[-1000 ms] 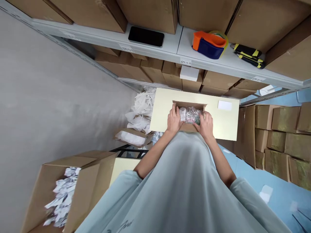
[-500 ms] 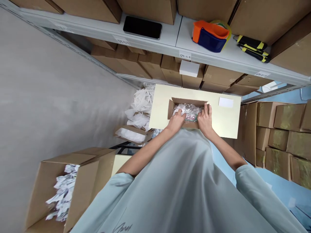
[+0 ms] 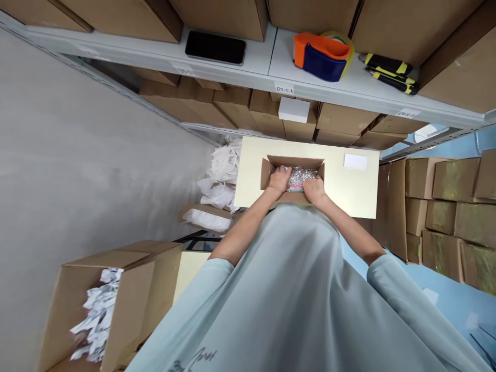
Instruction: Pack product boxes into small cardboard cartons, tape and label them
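Observation:
A small open cardboard box (image 3: 268,166) stands on a pale yellow table (image 3: 349,188). Inside it lies an item wrapped in bubble wrap (image 3: 299,176). My left hand (image 3: 279,180) reaches into the box's left half and rests on the wrap. My right hand (image 3: 313,189) presses on the wrap from the right, fingers curled over it. Both hands are inside the box walls, and my pale green shirt hides the box's near edge.
A white label (image 3: 355,161) lies on the table's right. The shelf above holds a black phone (image 3: 215,47), an orange-and-blue tape dispenser (image 3: 321,49) and yellow-black knives (image 3: 389,73). A carton of shredded paper (image 3: 98,305) stands at lower left; stacked cartons (image 3: 449,206) stand right.
Both hands have sunk deeper into the box and drawn closer together over the bubble wrap. The wrapped item sits lower inside the box than a second ago.

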`<state>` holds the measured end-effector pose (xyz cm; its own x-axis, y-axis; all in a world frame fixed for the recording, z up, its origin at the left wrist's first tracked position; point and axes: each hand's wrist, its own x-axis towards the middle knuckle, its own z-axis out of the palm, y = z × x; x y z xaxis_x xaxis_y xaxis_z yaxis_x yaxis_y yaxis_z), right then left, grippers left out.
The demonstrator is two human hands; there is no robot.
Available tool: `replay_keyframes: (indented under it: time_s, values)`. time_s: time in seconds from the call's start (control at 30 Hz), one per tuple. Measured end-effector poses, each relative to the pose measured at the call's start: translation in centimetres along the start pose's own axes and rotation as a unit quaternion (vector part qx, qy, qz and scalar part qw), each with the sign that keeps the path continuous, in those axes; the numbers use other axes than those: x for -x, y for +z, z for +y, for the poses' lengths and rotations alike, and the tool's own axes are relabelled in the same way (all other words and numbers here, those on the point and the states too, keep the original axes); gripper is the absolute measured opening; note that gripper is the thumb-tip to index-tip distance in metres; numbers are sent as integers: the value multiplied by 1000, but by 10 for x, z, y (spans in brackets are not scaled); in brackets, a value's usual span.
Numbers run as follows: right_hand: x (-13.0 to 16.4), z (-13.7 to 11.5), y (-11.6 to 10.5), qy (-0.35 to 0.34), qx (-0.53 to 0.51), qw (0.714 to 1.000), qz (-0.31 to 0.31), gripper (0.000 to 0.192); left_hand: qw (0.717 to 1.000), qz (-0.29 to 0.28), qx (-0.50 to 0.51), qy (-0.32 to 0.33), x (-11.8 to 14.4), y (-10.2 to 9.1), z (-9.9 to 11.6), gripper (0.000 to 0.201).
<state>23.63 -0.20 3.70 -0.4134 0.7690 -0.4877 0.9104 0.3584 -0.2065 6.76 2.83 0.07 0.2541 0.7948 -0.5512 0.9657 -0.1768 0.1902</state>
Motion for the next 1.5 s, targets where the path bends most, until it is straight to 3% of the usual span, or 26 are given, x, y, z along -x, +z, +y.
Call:
replay_keyframes:
  time_s: [0.1, 0.17, 0.23, 0.3, 0.37, 0.5, 0.6, 0.67, 0.7, 0.77, 0.87, 1.0, 1.07, 1.17, 1.23, 1.33, 1.4, 1.5]
  values:
    - [19, 11, -9, 41, -23, 990, 136, 34, 1000, -1, 13, 1, 2, 1, -1, 70]
    - [38, 27, -9, 95, -82, 958, 257, 42, 1000, 1, 19, -6, 4, 2, 1, 66]
    - [55, 44, -5, 143, -171, 923, 314, 49, 1000, 3, 22, -13, 5, 1, 3, 64]
    - [66, 56, 3, 145, -269, 907, 291, 50, 1000, 6, 24, -16, 5, 0, 5, 64]
    - [69, 58, 10, 99, -342, 903, 240, 46, 999, 5, 33, -16, 6, -1, 5, 65]
    - [61, 46, 19, 1, -328, 926, 188, 39, 994, 28, 101, 17, 27, -5, -5, 61]
    - [54, 42, 24, -13, -258, 952, 167, 38, 966, 196, 165, 28, 58, -4, -20, 52]
    - [51, 45, 27, -8, -235, 959, 156, 40, 929, 314, 192, -42, 77, -1, -33, 52]
    - [50, 48, 29, -5, -232, 961, 153, 41, 913, 342, 205, -85, 85, 2, -38, 54]
    - [48, 54, 33, 1, -235, 960, 151, 46, 904, 331, 239, -128, 95, 8, -44, 50]
    - [41, 60, 36, 17, -254, 955, 151, 65, 922, 257, 285, -54, 102, 17, -40, 41]
    - [29, 63, 33, 33, -293, 944, 149, 89, 956, 152, 237, 85, 103, 26, -27, 68]
    - [25, 64, 29, 48, -315, 934, 159, 97, 965, 127, 208, 96, 100, 29, -27, 77]
    - [22, 66, 23, 86, -339, 918, 188, 107, 964, 137, 216, 77, 90, 29, -32, 85]
    - [22, 68, 20, 99, -347, 911, 200, 103, 958, 166, 229, 45, 83, 25, -39, 98]
    - [26, 70, 22, 106, -339, 908, 220, 72, 944, 242, 223, -7, 72, 16, -49, 108]
    - [30, 70, 28, 109, -308, 913, 244, 57, 941, 261, 215, -4, 63, 11, -56, 91]
    - [35, 68, 41, 102, -273, 925, 243, 43, 946, 221, 235, 4, 50, 13, -64, 49]
